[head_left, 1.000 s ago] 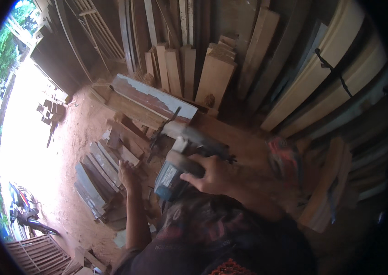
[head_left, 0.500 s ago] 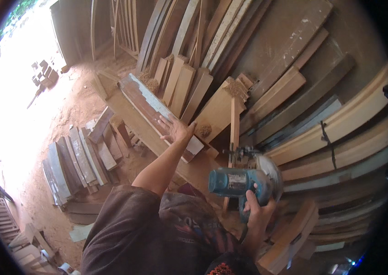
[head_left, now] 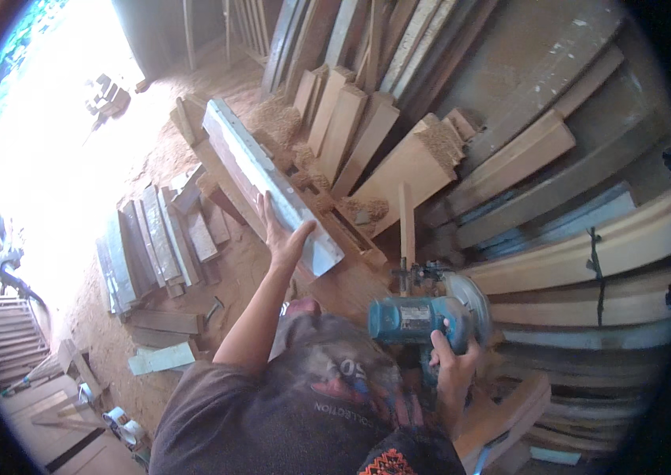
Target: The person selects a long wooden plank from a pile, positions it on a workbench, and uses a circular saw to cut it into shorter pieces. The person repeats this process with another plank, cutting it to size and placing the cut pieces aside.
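My left hand (head_left: 282, 239) grips the near part of a thick wooden beam (head_left: 252, 168) with worn pale paint. The thumb lies on its pale face and the fingers rest along its left side. Tilted on edge, the beam lies along a long wooden workbench (head_left: 201, 154). In my right hand (head_left: 453, 360) is a teal circular saw (head_left: 415, 318), held by its rear handle to the right of the beam. The saw's blade guard points away to the right, apart from the beam; its blade edge cannot be made out.
Cut wooden blocks (head_left: 343, 119) and sawdust (head_left: 367, 212) lie beyond the bench. Long planks (head_left: 581, 245) are stacked on the right. On the left floor are several short boards (head_left: 145, 237), a hammer (head_left: 214, 307) and a slatted frame (head_left: 3, 328).
My left hand has gone from lying spread on the beam to gripping it. The beam has rolled and shifted left, uncovering a slotted piece beside it. The saw stays at my right.
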`<state>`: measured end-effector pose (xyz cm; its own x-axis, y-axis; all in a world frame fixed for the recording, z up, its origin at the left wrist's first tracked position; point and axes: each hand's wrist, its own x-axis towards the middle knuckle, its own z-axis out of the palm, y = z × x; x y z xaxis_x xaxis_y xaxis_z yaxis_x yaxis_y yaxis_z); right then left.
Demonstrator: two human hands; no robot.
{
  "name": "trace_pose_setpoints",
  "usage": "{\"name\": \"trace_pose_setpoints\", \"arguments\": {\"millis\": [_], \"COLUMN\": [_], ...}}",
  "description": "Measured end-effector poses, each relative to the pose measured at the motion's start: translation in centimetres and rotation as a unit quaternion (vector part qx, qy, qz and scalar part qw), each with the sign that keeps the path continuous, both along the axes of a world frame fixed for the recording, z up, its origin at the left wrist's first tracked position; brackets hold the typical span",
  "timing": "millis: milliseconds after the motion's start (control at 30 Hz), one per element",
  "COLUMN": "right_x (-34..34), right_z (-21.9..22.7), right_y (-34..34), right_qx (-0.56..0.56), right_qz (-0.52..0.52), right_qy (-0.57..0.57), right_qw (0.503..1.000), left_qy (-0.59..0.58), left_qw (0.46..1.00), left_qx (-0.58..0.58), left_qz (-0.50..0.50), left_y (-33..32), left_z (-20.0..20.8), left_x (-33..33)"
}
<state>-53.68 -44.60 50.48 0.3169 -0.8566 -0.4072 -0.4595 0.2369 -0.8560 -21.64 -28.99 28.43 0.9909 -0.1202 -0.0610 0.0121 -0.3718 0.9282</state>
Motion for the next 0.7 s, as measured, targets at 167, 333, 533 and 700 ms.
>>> {"name": "trace_pose_setpoints", "arguments": {"millis": [167, 333, 533, 700], "right_x": [0.8, 1.4, 1.7, 1.6], "right_z": [-0.9, -1.6, -1.9, -1.6], "right_y": [-1.8, -2.5, -2.5, -1.5], "right_qx": [0.026, 0.01, 0.015, 0.024], "right_qz": [0.029, 0.051, 0.043, 0.027], "right_qy": [0.011, 0.016, 0.0, 0.005], "right_qw": [0.999, 0.999, 0.999, 0.999], "left_qy": [0.114, 0.148, 0.164, 0.163], "left_qw": [0.941, 0.942, 0.937, 0.944], "left_qx": [-0.294, -0.274, -0.276, -0.26], "left_qz": [-0.123, -0.128, -0.135, -0.12], "left_y": [7.0, 6.8, 7.2, 7.4], "left_z": [1.1, 2.5, 2.4, 0.8], "left_x": [-1.8, -1.6, -1.3, -1.1]}}
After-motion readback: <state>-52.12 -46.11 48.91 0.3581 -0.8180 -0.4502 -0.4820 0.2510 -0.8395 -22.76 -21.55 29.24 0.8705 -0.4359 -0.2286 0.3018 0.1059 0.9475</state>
